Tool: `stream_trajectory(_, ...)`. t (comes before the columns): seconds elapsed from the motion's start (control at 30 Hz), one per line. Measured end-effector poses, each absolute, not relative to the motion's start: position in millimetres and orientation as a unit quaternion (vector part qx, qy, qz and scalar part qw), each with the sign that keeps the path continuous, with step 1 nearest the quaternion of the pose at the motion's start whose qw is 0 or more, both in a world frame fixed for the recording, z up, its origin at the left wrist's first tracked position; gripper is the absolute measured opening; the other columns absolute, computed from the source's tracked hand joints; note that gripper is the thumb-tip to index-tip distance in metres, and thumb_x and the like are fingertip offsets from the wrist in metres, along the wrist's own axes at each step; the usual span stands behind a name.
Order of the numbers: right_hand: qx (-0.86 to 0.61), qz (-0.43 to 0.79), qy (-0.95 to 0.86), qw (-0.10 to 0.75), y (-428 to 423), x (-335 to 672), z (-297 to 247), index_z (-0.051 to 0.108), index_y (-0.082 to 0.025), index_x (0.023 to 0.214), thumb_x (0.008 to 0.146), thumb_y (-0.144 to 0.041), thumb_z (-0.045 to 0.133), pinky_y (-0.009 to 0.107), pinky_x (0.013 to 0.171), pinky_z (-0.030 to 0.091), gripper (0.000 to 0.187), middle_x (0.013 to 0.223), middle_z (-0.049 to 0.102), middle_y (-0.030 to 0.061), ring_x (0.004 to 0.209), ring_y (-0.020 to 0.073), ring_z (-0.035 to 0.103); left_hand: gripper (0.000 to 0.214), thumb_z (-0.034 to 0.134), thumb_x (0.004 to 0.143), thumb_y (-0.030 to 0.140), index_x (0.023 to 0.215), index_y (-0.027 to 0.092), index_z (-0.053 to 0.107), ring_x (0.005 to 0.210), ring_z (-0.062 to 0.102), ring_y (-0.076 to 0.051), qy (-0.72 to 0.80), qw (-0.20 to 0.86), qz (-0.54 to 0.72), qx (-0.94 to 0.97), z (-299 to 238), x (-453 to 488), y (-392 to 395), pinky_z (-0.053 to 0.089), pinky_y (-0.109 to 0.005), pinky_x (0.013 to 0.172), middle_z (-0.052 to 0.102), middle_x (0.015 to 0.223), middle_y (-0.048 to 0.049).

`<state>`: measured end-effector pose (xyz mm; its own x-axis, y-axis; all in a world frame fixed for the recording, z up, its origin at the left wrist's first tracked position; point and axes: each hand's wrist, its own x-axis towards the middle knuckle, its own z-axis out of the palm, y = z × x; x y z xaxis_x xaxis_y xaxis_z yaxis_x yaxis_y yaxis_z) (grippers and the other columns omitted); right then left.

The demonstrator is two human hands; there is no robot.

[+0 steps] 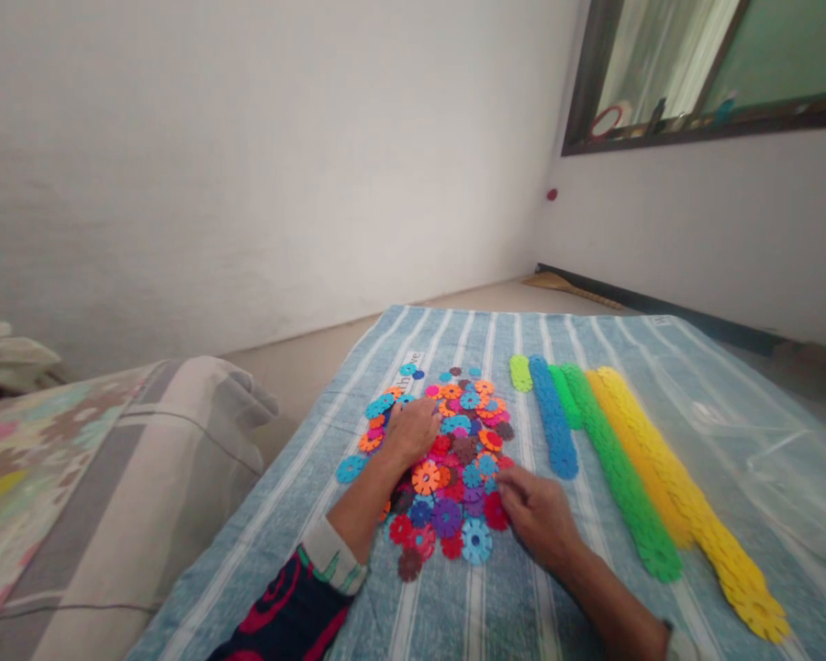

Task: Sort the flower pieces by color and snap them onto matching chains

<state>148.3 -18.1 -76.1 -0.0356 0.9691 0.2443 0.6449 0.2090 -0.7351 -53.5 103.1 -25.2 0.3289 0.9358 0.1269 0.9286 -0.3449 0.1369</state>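
Note:
A heap of flower-shaped plastic discs (446,516) in orange, red, blue, purple and brown lies on the striped cloth. My left hand (414,430) rests over the heap's upper left part, palm down. Its fingertips dip among the discs and are hidden, so whether it grips one does not show. At the heap's right edge is my right hand (538,507), fingers curled in with the tips together by a red disc (496,510). What is between those fingertips, if anything, I cannot make out.
Right of the heap lie rows of overlapping discs: a short lime row (521,373), a blue row (554,422), a green row (626,482) and a yellow row (702,514). Clear plastic (764,450) lies beyond them. A draped grey-striped cover (179,431) is at left.

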Motion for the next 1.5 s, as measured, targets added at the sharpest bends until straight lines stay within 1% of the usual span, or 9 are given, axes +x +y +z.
stream_trajectory(0.2,-0.59,0.223,-0.684,0.367,-18,148,-74,0.07,-0.02,0.082,0.083,-0.029,0.043,0.024,0.06,0.038,0.028,0.067,0.069,0.002,0.062,0.0168,0.063,0.026,0.042,0.084,0.016,0.098,0.019,0.064,0.101,0.061,-0.019,0.583,0.045,0.166,0.794,-30,-71,112,0.045,-0.029,0.091,0.068,0.105,-0.0059)
stream_trajectory(0.47,-0.592,0.214,-0.683,0.372,-18,148,-73,0.07,-0.02,0.083,0.083,-0.027,0.043,0.023,0.062,0.039,0.028,0.071,0.071,0.0031,0.066,0.017,0.065,0.023,0.05,0.085,0.024,0.103,0.022,0.064,0.105,0.059,-0.018,0.394,0.094,0.144,0.903,-32,-41,105,0.043,-0.031,0.096,0.068,0.108,-0.0031)
stream_trajectory(0.73,-0.593,0.215,-0.685,0.364,-17,148,-73,0.071,-0.02,0.085,0.083,-0.027,0.043,0.023,0.062,0.038,0.028,0.07,0.071,0.0033,0.066,0.0172,0.065,0.025,0.049,0.087,0.028,0.107,0.019,0.061,0.113,0.054,-0.025,0.49,0.02,0.125,0.863,-32,-39,109,0.041,-0.042,0.099,0.064,0.116,-0.0096)
stream_trajectory(0.9,-0.593,0.202,-0.69,0.362,-17,147,-73,0.071,-0.021,0.083,0.083,-0.026,0.043,0.023,0.062,0.038,0.029,0.072,0.072,0.0032,0.067,0.017,0.065,0.027,0.048,0.089,0.031,0.113,0.024,0.058,0.116,0.052,-0.021,0.386,0.052,0.131,0.912,-35,-26,107,0.036,-0.04,0.104,0.062,0.122,-0.0041)
stream_trajectory(1.03,-0.595,0.2,-0.688,0.364,-17,147,-73,0.071,-0.021,0.082,0.083,-0.026,0.043,0.023,0.062,0.038,0.028,0.073,0.072,0.0029,0.066,0.0166,0.065,0.026,0.046,0.09,0.035,0.111,0.025,0.058,0.116,0.052,-0.024,0.462,0.04,0.092,0.881,-32,-29,106,0.035,-0.046,0.1,0.061,0.122,-0.0049)
stream_trajectory(1.17,-0.594,0.201,-0.689,0.363,-17,147,-73,0.071,-0.021,0.082,0.083,-0.025,0.043,0.023,0.062,0.038,0.028,0.071,0.071,0.0024,0.065,0.0163,0.064,0.02,0.047,0.09,0.032,0.102,0.023,0.059,0.113,0.054,-0.023,0.53,0.022,0.087,0.843,-25,-40,105,0.036,-0.043,0.097,0.063,0.118,-0.005)
stream_trajectory(1.3,-0.593,0.202,-0.687,0.367,-17,147,-73,0.071,-0.021,0.083,0.083,-0.026,0.044,0.023,0.063,0.039,0.028,0.073,0.071,0.003,0.066,0.0163,0.064,0.02,0.046,0.09,0.034,0.097,0.022,0.06,0.109,0.056,-0.022,0.52,0.009,0.106,0.847,-29,-40,106,0.038,-0.038,0.094,0.066,0.11,-0.0054)
stream_trajectory(1.4,-0.592,0.205,-0.689,0.364,-17,147,-73,0.072,-0.021,0.083,0.083,-0.025,0.044,0.023,0.063,0.039,0.028,0.073,0.072,0.0031,0.067,0.0162,0.064,0.025,0.047,0.09,0.038,0.103,0.022,0.06,0.111,0.054,-0.022,0.479,0.021,0.113,0.87,-36,-33,105,0.037,-0.037,0.097,0.064,0.114,-0.0062)
stream_trajectory(1.5,-0.592,0.203,-0.691,0.361,-17,147,-72,0.071,-0.021,0.083,0.083,-0.025,0.044,0.023,0.064,0.039,0.028,0.074,0.072,0.0029,0.068,0.0161,0.065,0.033,0.049,0.088,0.044,0.111,0.023,0.059,0.118,0.05,-0.025,0.453,0.036,0.108,0.884,-37,-27,99,0.034,-0.043,0.1,0.06,0.125,-0.0074)
